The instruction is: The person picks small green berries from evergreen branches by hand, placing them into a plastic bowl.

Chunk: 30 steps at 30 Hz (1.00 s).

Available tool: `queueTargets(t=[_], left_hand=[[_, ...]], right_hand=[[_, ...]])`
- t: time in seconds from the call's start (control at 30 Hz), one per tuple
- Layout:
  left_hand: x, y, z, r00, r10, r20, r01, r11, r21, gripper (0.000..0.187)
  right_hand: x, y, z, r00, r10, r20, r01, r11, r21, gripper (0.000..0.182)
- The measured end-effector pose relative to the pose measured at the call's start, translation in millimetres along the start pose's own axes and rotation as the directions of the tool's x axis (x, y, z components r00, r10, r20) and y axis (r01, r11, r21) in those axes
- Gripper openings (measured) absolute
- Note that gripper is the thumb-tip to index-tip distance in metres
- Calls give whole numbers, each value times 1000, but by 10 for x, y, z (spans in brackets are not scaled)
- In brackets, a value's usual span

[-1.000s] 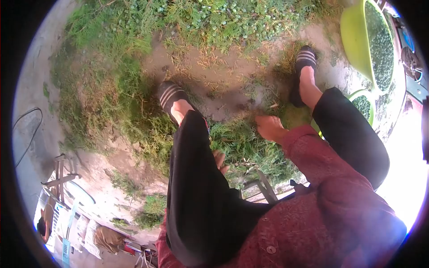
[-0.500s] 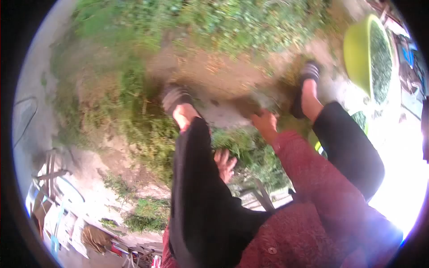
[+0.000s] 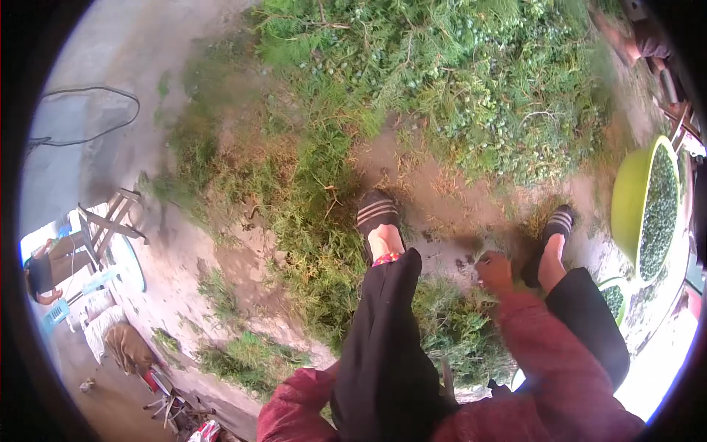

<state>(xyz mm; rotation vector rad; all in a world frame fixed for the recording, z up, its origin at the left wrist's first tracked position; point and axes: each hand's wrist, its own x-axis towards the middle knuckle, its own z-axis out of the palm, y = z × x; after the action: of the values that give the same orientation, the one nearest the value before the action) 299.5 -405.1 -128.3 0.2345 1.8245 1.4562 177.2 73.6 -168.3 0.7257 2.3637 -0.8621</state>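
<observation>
My right hand [image 3: 495, 271] is low between my feet, just above the bare ground, with its fingers curled in; whether anything is inside them is hidden. My left forearm in a red sleeve [image 3: 298, 404] runs behind my left leg, and that hand's fingers are out of sight. Cut evergreen sprigs [image 3: 460, 324] lie under my right forearm. Beside my left foot is a strip of loose green branches [image 3: 317, 258]. A large heap of leafy branches with small pale-green cones [image 3: 493, 88] spreads beyond my feet.
A lime-green basin [image 3: 627, 202] full of small green pieces stands at the right, with a smaller green basin [image 3: 624, 286] nearer me. At left are a wooden folding stool [image 3: 110, 225], a cable [image 3: 136, 110] and another person's leg [image 3: 62, 258]. Another person's hand [image 3: 632, 50] shows top right.
My left hand, spread open between my legs before, is now hidden behind my left leg. My right hand has drawn closer and its fingers are curled. The view has shifted, showing more of the heap.
</observation>
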Motion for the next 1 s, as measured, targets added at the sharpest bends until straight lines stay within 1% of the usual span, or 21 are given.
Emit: queueTargets(t=[0.1, 0.13, 0.17, 0.2, 0.27, 0.3, 0.37, 0.43, 0.47, 0.5, 0.53, 0.57, 0.6, 0.67, 0.73, 0.77, 0.8, 0.83, 0.9, 0.97, 1.0], left_hand=[[774, 327, 88, 992, 111, 51, -118, 978, 170, 23], [1142, 893, -81, 983, -177, 43, 151, 925, 348, 21], [1651, 1432, -342, 894, -448, -17, 394, 768, 505, 19], [1864, 1448, -543, 997, -43, -70, 79, 729, 680, 16], [2348, 1818, -807, 952, 223, -208, 67, 511, 857, 23], [2565, 1929, -927, 916, 345, -203, 24, 459, 888, 33], [2957, 2188, -1117, 925, 363, -111, -12, 319, 948, 53], [3202, 2158, -1290, 952, 275, -131, 61, 251, 966, 58], [3250, 2104, -1328, 971, 185, -149, 117, 172, 978, 63], [3236, 2018, -1364, 971, 181, -153, 122, 172, 977, 63], [3195, 1912, -1432, 972, 50, -228, 217, 172, 961, 64], [3123, 1847, -1498, 949, -83, -305, 314, 160, 936, 65], [3015, 1833, -1550, 943, -93, -319, 330, 155, 931, 65], [2708, 1813, -1645, 907, -268, -326, 385, 210, 899, 60], [2325, 1596, -1736, 849, -386, -359, 475, 263, 840, 55], [2108, 1432, -1776, 811, -456, -367, 510, 242, 826, 51], [1876, 1273, -1806, 768, -521, -373, 542, 219, 811, 47], [1623, 1167, -1816, 745, -542, -389, 571, 216, 792, 45], [1174, 1053, -1749, 651, -608, -454, 659, 155, 736, 41], [906, 1028, -1747, 566, -648, -509, 716, 81, 694, 39], [819, 1036, -1765, 461, -713, -528, 770, 27, 637, 37]], right_hand=[[350, -175, -887, 948, -318, -4, 294, 881, -370, 21], [316, -467, -1288, 987, -151, -48, 116, 898, -424, 17], [422, -422, -1566, 969, -226, -102, 180, 924, -336, 7], [465, -435, -1853, 995, 76, -68, -74, 997, 25, 5], [401, -198, -2399, 932, -271, -243, 205, 943, -264, 8], [358, 108, -2644, 963, -137, -230, 88, 973, -213, 10], [-12, 316, -3071, 927, -174, -333, 61, 944, -323, 10], [-403, 941, -3428, 891, -30, -452, -25, 993, -114, 8], [-654, 1143, -3632, 879, -105, -465, -89, 922, -377, 8], [-843, 2031, -3849, 855, -27, -519, -209, 897, -390, 9], [-1141, 2789, -3968, 761, -541, -357, -84, 464, -882, 10], [-1372, 3120, -4141, 927, 158, -341, -370, 546, -752, 34], [-1564, 2243, -3957, 880, 387, -275, -455, 520, -723, 33], [-1721, 2685, -3957, 928, 279, -248, -367, 559, -743, 34], [-1301, 2346, -3693, 964, 109, -244, -233, 790, -568, 29], [-1040, 2442, -3521, 946, -126, -298, -104, 754, -649, 29], [-716, 1981, -3262, 914, -241, -327, 69, 885, -460, 27], [-425, 1066, -3099, 986, -99, -138, 42, 929, -368, 30], [13, 360, -2604, 984, -111, -135, 76, 967, -244, 30], [287, -279, -2252, 963, -269, 16, 266, 939, -220, 29], [369, -275, -2096, 961, -274, 25, 273, 938, -212, 29]])
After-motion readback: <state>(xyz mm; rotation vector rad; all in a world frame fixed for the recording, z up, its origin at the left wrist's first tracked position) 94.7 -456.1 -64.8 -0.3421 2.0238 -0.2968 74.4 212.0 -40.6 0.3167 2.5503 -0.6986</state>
